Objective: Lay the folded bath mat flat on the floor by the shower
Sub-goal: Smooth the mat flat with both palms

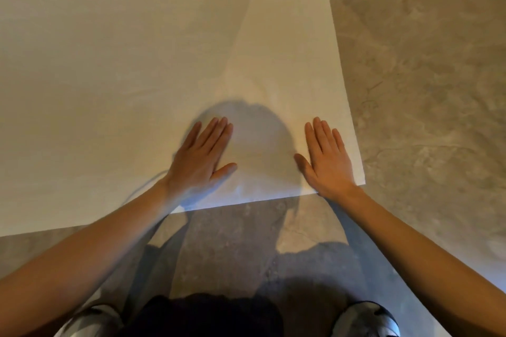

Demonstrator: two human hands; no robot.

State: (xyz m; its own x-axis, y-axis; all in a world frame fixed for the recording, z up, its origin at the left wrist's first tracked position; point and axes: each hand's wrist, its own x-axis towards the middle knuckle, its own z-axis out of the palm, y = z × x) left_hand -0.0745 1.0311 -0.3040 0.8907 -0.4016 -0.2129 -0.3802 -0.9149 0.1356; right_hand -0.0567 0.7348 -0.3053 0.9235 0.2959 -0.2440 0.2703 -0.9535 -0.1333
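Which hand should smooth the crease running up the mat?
Right hand, probably: it lies flat below the crease on the mat. The left hand sits further left.

Bath mat (142, 85) is lying spread open and flat on the mottled grey-brown floor: white, rectangular, plain surface. It is running off the left edge of view; its right edge and near right corner are showing in full. A faint diagonal crease is crossing the right portion, setting off a brighter panel. Near edge is sitting straight, no curl.
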